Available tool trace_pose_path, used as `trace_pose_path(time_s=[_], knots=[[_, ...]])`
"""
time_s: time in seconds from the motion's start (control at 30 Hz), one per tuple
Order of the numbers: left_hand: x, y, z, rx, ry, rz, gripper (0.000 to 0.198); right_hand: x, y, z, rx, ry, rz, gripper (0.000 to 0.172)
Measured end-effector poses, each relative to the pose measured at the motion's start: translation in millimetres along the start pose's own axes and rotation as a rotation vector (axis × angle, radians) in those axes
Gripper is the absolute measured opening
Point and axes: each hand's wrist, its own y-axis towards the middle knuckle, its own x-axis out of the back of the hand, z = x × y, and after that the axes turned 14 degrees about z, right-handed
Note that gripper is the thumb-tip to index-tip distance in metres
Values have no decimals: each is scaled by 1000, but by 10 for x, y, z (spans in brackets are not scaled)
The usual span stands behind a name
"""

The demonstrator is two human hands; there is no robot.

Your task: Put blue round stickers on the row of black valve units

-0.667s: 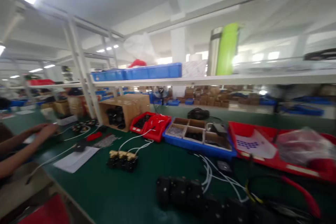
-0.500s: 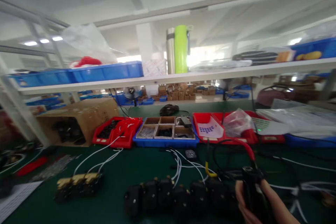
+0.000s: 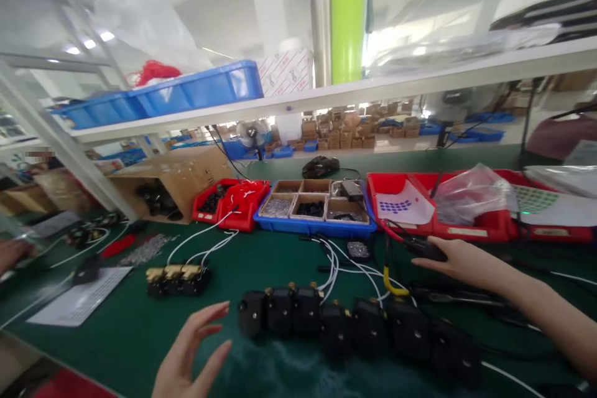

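Note:
My left hand (image 3: 193, 351) is over the front of the green table, empty, with its fingers apart. Just to its right stands a row of several black housings (image 3: 280, 311), some with white cables running out at the back. My right hand (image 3: 450, 258) is reached out behind the right part of that row. Its fingers are closed around a black handheld tool (image 3: 426, 249) with a red lead at its end; the exact kind cannot be made out. To the left, three brass-and-black parts (image 3: 175, 277) with white cables stand side by side.
A blue tray (image 3: 317, 227) with small compartments stands mid-back, flanked by red bins (image 3: 237, 202) and more red bins (image 3: 466, 227). An open cardboard box (image 3: 172, 180) is at left. A shelf (image 3: 289, 102) crosses above. Another person's hand (image 3: 13, 255) is at far left.
My right hand has moved away from me and upward with the black tool, which now lies flatter. My left hand has come into view. The camera has tilted down.

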Motion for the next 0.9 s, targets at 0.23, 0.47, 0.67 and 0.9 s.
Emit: trace_pose_path(time_s=[0.23, 0.47, 0.67, 0.9], knots=[[206, 123, 207, -158, 265, 128, 42, -240, 261, -154, 150, -32, -74, 44], [266, 271, 385, -208, 451, 310, 60, -198, 22, -129, 85, -244, -222, 37], [214, 398, 425, -344, 648, 473, 92, -440, -759, 888, 423, 60, -612, 54], [-326, 676, 376, -595, 866, 615, 95, -1327, -568, 1977, 611, -228, -325, 106]])
